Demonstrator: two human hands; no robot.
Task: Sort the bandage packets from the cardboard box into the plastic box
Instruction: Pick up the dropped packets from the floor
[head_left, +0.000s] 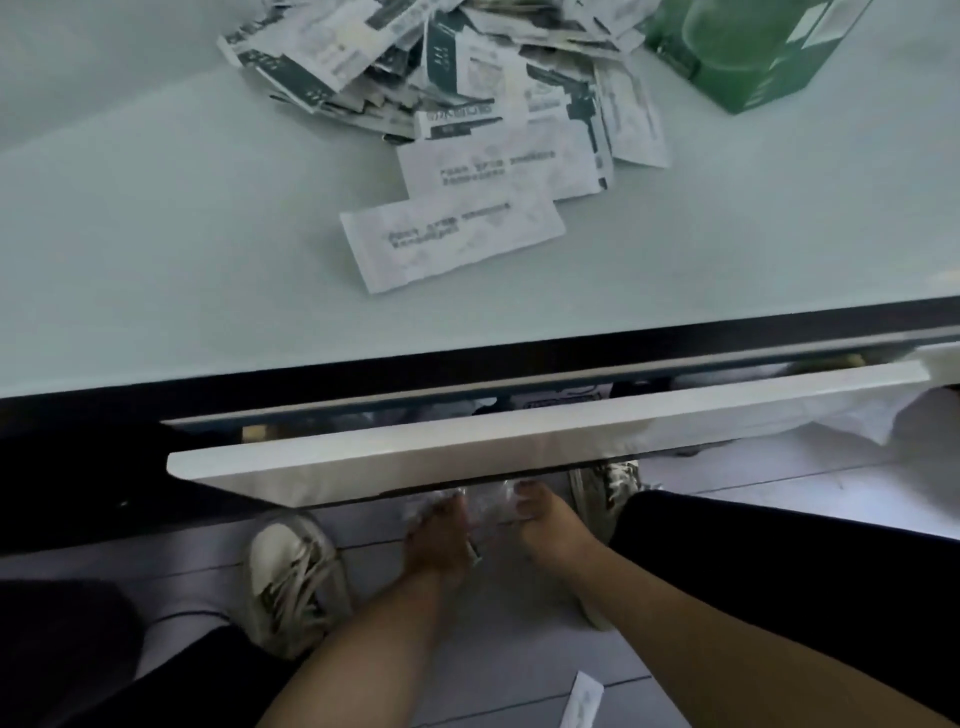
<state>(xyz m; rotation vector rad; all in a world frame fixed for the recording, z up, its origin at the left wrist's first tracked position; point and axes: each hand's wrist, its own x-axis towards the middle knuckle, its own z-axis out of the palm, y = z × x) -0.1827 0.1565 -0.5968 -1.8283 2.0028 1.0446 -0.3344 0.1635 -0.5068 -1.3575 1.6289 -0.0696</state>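
**Hands low under the open drawer, packets heaped on the table**

The pale table spreads wide, its left half bare up to the dark front edge. A white drawer front juts out below that edge. The bandage packets lie heaped at the far centre, near a green box. Below the drawer, the left hand and right hand pinch crinkled clear plastic between them, fingers closed on it. One packet lies on the floor.

Both my bare forearms reach forward and down, my left hand and right hand close together, fingers curled, fingertips hidden.
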